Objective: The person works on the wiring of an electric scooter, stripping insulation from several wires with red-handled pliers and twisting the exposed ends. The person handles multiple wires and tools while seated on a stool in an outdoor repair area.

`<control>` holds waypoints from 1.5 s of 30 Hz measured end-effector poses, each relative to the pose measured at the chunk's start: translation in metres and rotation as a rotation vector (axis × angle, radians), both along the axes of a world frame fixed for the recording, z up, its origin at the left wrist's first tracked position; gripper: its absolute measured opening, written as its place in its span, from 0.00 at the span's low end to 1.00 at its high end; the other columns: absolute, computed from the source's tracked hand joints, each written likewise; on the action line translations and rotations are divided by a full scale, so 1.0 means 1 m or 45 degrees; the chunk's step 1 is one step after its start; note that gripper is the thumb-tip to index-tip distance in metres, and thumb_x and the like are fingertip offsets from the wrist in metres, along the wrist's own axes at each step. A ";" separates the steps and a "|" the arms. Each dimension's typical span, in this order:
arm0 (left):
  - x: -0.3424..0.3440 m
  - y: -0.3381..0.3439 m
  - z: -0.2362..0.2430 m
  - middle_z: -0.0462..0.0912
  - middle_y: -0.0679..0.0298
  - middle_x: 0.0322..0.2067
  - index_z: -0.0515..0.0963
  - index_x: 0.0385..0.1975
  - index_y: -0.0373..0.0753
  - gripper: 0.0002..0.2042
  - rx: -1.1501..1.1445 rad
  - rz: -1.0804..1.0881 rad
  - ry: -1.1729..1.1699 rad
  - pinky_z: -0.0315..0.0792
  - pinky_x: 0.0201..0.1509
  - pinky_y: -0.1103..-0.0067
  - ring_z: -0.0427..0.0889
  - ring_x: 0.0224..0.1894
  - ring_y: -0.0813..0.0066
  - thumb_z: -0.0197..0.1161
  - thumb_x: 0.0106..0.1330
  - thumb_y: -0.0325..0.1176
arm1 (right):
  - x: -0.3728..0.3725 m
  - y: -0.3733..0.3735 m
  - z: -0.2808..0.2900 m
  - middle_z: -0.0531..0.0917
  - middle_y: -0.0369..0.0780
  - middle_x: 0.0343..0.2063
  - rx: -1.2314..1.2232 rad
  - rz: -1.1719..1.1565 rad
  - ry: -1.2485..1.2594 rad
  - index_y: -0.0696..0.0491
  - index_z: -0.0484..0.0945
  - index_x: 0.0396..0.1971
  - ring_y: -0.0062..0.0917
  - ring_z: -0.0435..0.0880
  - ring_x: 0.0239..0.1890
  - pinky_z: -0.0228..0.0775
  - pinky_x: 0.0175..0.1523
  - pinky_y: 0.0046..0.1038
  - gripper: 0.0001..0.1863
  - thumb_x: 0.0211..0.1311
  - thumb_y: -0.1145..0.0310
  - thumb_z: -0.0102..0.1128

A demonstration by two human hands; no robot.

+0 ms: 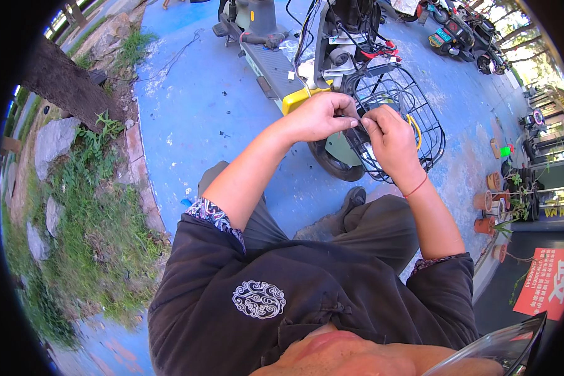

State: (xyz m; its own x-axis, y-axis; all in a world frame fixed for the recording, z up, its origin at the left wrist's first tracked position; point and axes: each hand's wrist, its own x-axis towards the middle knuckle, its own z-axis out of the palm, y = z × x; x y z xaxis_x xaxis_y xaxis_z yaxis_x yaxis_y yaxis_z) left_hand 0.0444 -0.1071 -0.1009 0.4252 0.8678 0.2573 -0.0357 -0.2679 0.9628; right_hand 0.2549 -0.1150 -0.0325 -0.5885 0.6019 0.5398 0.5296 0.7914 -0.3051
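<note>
My left hand [324,116] and my right hand [391,138] meet fingertip to fingertip over the front of an opened-up electric scooter. Thumb and fingers are pinched together on both. Whatever lies between them is small and dark, perhaps a wire end, and I cannot make it out. Just under my right hand is a black wire basket [433,119] with loose black cables and a yellow loop [414,131] in it. A bright yellow piece [296,100] sits beside my left wrist. Exposed wires [307,31] hang from the scooter's front column, above my hands.
The scooter's grey footboard [266,59] stretches away beyond my left hand, over blue-painted ground [194,100]. Its front wheel [335,164] is below my hands. Parked scooters [460,37] are at the far right, potted plants [485,200] at the right. Grass and rocks [55,144] border the left.
</note>
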 end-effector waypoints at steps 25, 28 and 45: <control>0.001 -0.004 0.004 0.82 0.70 0.29 0.81 0.39 0.34 0.05 0.073 -0.003 0.089 0.75 0.36 0.81 0.78 0.31 0.84 0.64 0.73 0.29 | 0.006 -0.003 0.004 0.82 0.42 0.29 0.054 0.084 -0.048 0.57 0.81 0.33 0.40 0.84 0.31 0.75 0.35 0.36 0.04 0.60 0.75 0.68; 0.002 -0.006 0.005 0.83 0.69 0.28 0.81 0.35 0.34 0.04 0.150 0.068 0.142 0.75 0.38 0.79 0.80 0.33 0.83 0.68 0.68 0.26 | 0.004 -0.007 0.000 0.83 0.45 0.28 -0.118 -0.030 0.004 0.58 0.81 0.33 0.42 0.84 0.31 0.74 0.35 0.38 0.06 0.65 0.71 0.67; -0.008 -0.017 0.007 0.86 0.59 0.46 0.86 0.44 0.38 0.14 0.595 -0.115 0.776 0.76 0.52 0.64 0.85 0.44 0.60 0.71 0.58 0.30 | 0.027 -0.063 0.001 0.84 0.47 0.25 -0.580 -0.240 0.317 0.61 0.83 0.36 0.35 0.86 0.27 0.75 0.36 0.31 0.10 0.70 0.68 0.62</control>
